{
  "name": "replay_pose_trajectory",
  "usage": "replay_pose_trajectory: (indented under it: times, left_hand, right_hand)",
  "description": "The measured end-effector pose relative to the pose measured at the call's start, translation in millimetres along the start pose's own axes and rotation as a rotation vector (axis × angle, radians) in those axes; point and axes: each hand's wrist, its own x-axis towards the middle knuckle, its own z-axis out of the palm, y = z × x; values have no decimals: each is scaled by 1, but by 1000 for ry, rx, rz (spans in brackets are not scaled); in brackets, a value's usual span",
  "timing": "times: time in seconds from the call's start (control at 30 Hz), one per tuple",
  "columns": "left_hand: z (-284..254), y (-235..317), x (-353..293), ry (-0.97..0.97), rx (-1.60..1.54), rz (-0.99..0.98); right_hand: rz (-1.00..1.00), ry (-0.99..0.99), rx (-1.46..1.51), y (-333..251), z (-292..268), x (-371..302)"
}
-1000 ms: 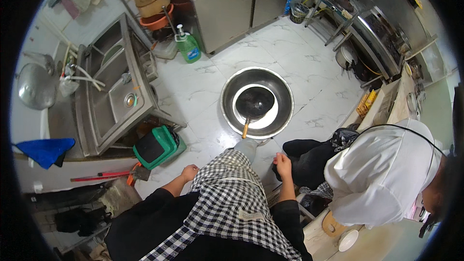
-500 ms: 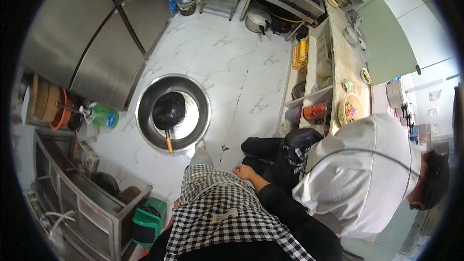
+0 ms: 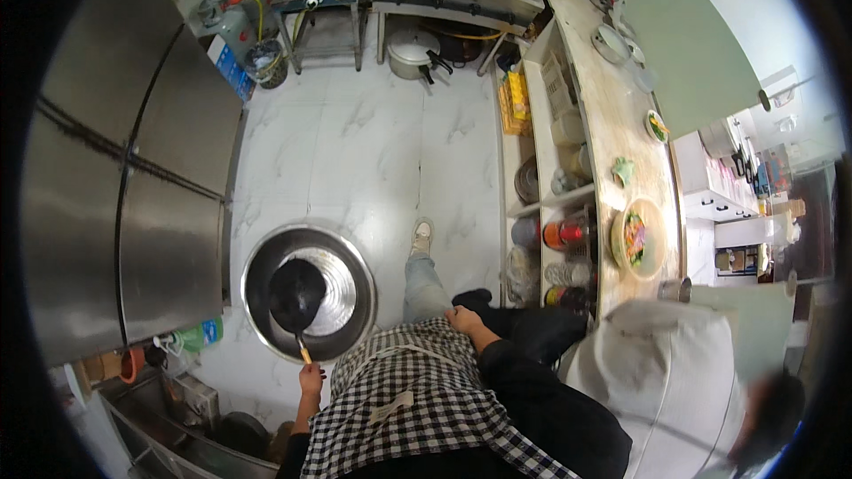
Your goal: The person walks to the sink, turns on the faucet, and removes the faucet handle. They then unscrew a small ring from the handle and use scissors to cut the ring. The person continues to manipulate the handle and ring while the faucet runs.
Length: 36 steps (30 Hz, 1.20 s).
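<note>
head view: tiled floor [image 3: 355, 160]; metal basin [image 3: 334, 291], dark pan [image 3: 296, 293] within; left hand [image 3: 311, 379] at handle [image 3: 304, 350], right hand [image 3: 461, 319] by apron [image 3: 417, 379]; cannot tell either grip

1 wok [image 3: 297, 294] (+1 bsn. [image 3: 359, 294])

Matt black, bright steel and checked cloth.
The round black metal pan [image 3: 297, 295] looks matt, its slim light-brown handle [image 3: 304, 349] like bare wood. The wide silver-grey metal basin [image 3: 332, 291] has a shiny, ringed bottom and duller walls. White, grey-veined floor tiles [image 3: 364, 160] look smooth and glossy; the tall grey steel cabinet [image 3: 173, 253] shows a satin sheen across 4 doors. The black-and-white checked apron [image 3: 399, 381] is matt, creased cloth, as is the co-worker's white top [image 3: 657, 372]. The pale, long counter [image 3: 599, 98] looks worn and uneven.
</note>
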Motion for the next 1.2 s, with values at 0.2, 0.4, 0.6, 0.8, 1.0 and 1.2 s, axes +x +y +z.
replay_pose_trajectory:
  times: [0.2, 0.4, 0.6, 0.8, 1.0, 1.2]
  left_hand:
    - [87, 60, 39, 22, 124, -55]
    - [189, 175, 70, -106, -1, 465]
    - [236, 276, 109, -60, 247, 11]
    - [278, 399, 200, -214, 525, 100]
    - [346, 613, 259, -276, 539, 216]
    - [384, 769, 262, -237, 192, -20]
  right_hand:
    - [-176, 138, -30, -42, -160, 100]
    - [-168, -14, -172, -78, -273, 161]
    - [-61, 184, -115, -95, -360, 223]
    - [-11, 289, 139, -98, -479, 314]
    - [83, 662, 448, -114, -595, 396]
    - [-49, 795, 870, -153, -775, 536]
